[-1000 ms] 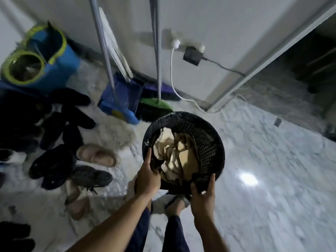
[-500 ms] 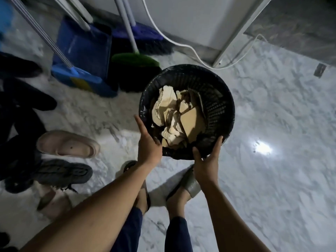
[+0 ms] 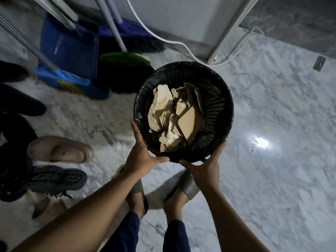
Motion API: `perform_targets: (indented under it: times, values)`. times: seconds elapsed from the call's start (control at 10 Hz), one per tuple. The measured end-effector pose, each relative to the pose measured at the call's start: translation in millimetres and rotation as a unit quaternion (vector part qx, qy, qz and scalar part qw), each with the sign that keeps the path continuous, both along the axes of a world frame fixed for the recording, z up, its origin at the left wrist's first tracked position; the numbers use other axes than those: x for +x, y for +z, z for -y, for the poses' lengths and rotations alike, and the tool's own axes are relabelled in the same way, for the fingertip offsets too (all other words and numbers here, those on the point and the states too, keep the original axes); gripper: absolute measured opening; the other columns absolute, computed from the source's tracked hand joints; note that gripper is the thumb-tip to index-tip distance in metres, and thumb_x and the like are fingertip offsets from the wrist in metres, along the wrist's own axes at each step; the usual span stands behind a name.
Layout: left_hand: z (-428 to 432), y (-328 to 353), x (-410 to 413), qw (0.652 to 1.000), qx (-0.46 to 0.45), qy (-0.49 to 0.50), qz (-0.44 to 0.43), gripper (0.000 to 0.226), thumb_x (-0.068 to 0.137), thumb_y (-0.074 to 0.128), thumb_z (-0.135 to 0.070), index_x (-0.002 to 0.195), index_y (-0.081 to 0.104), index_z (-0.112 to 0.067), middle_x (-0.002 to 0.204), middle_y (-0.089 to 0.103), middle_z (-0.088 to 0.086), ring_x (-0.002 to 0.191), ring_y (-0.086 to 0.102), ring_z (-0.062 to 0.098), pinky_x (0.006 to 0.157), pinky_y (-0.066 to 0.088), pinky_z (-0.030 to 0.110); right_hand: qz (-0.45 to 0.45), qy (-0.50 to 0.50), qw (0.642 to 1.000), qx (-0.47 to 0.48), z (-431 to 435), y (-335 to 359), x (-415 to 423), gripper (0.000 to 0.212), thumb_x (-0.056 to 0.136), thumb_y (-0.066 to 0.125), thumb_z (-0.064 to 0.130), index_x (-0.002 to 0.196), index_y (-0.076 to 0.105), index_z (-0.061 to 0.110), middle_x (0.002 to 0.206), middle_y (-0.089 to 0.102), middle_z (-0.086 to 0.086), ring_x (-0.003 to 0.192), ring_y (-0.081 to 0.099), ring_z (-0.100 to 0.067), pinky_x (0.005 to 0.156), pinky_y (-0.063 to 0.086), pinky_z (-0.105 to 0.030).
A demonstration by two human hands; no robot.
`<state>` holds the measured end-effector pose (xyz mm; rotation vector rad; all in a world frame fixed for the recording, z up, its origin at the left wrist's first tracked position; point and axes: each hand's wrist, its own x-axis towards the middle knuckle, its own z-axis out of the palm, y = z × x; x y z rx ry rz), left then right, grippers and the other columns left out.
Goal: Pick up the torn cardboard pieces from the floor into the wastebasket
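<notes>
Black wastebasket (image 3: 218,106) | torn cardboard pieces (image 3: 189,119) inside | your left hand (image 3: 143,157) and right hand (image 3: 205,170) flat against its near wall, fingers straight | marble floor (image 3: 272,188) below

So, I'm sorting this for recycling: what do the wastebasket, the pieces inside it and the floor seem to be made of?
Wastebasket: probably moulded black plastic, its wall a lattice of small holes; a glossy, crinkled black liner, likely thin film, laps its rim. Pieces: tan corrugated cardboard, matte, with wavy torn edges. Floor: polished marble or marble-look tile, grey-veined, with a mirror-like glare.
</notes>
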<state>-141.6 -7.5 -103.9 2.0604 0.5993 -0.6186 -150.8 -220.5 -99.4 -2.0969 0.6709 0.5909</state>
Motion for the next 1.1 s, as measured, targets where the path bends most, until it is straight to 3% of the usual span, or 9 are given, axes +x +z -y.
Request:
perform_targets:
  times: [0.1,0.2,0.3,0.4,0.5,0.7,0.9,1.0,1.1]
  values:
    - [-0.4,1.9,1.3,0.999,0.039,-0.018,-0.015,0.161,0.042,0.089,-0.062,0.138,-0.040,-0.044,0.146,0.048,0.012,0.109,0.066,0.033,0.072,0.058,0.036,-0.010,0.010,1.000,-0.011,0.4,-0.1,1.8,0.163,0.045,0.095,0.047,0.145,-0.034,0.040,0.132,0.060,-0.007,0.110,0.064,-0.026,0.075,0.055,-0.038]
    - [-2.3,3.4,12.7,0.995,0.071,-0.044,-0.050,0.161,0.038,0.080,-0.074,0.138,-0.042,-0.040,0.124,0.064,0.018,0.082,0.070,0.031,0.052,0.050,0.028,-0.029,0.017,0.999,-0.035,-0.6,2.2,9.2,0.165,0.044,0.095,0.049,0.143,-0.037,0.042,0.122,0.066,-0.008,0.100,0.067,-0.027,0.070,0.057,-0.043]
    - [-6.6,4.1,39.0,0.991,0.093,-0.077,-0.054,0.158,0.038,0.070,-0.083,0.138,-0.043,-0.036,0.076,0.064,0.005,0.047,0.057,0.016,0.037,0.035,0.022,-0.034,0.021,0.998,-0.040,-2.5,4.5,30.9,0.163,0.046,0.093,0.054,0.140,-0.040,0.042,0.126,0.064,-0.011,0.096,0.068,-0.028,0.072,0.056,-0.042]
    - [-9.5,3.7,75.9,0.985,0.128,-0.111,-0.036,0.157,0.042,0.067,-0.085,0.141,-0.041,-0.029,0.061,0.055,-0.001,0.038,0.052,0.016,0.031,0.033,0.022,-0.011,0.022,0.998,-0.060,-5.1,4.1,63.7,0.161,0.049,0.092,0.055,0.140,-0.041,0.040,0.130,0.062,-0.014,0.105,0.066,-0.032,0.075,0.053,-0.039]
    - [-12.5,2.1,112.7,0.978,0.160,-0.134,-0.017,0.156,0.042,0.064,-0.086,0.142,-0.039,-0.025,0.060,0.055,-0.003,0.037,0.052,0.015,0.030,0.031,0.021,-0.002,0.012,0.997,-0.070,-8.3,3.4,98.7,0.159,0.049,0.091,0.056,0.142,-0.036,0.038,0.129,0.062,-0.016,0.111,0.063,-0.034,0.075,0.052,-0.038]
    - [-13.7,-2.7,155.2,0.975,0.170,-0.140,-0.014,0.163,0.041,0.075,-0.082,0.143,-0.038,-0.023,0.096,0.063,0.007,0.054,0.051,0.011,0.043,0.038,0.023,-0.008,0.003,0.998,-0.057,-9.8,6.4,138.1,0.158,0.051,0.091,0.056,0.142,-0.035,0.036,0.133,0.059,-0.012,0.113,0.060,-0.031,0.070,0.047,-0.032]
    - [-2.7,9.7,142.7,0.971,0.196,-0.136,-0.019,0.151,0.053,0.074,-0.078,0.144,-0.036,-0.028,0.081,0.057,-0.001,0.049,0.051,0.013,0.041,0.033,0.022,-0.032,0.023,0.999,-0.025,-8.4,16.1,143.1,0.153,0.061,0.091,0.041,0.145,-0.036,0.027,0.130,0.060,-0.011,0.092,0.052,-0.018,0.054,0.043,-0.021]
    - [-2.2,29.4,125.2,0.979,0.143,-0.147,0.012,0.135,0.060,0.055,-0.087,0.146,-0.033,-0.031,0.079,0.057,0.002,0.043,0.047,0.013,0.036,0.027,0.019,-0.028,0.022,0.999,-0.034,-13.4,38.2,142.8,0.140,0.070,0.086,0.039,0.148,-0.029,0.026,0.131,0.061,-0.012,0.108,0.062,-0.033,0.074,0.055,-0.039]
    - [-1.5,64.2,87.8,0.985,0.099,-0.138,0.009,0.126,0.063,0.045,-0.090,0.147,-0.031,-0.035,0.096,0.066,0.010,0.040,0.044,0.010,0.032,0.025,0.019,-0.037,0.039,0.996,-0.065,-23.3,75.4,116.5,0.125,0.079,0.077,0.038,0.146,-0.028,0.039,0.110,0.067,-0.018,0.077,0.068,-0.030,0.061,0.056,-0.038]
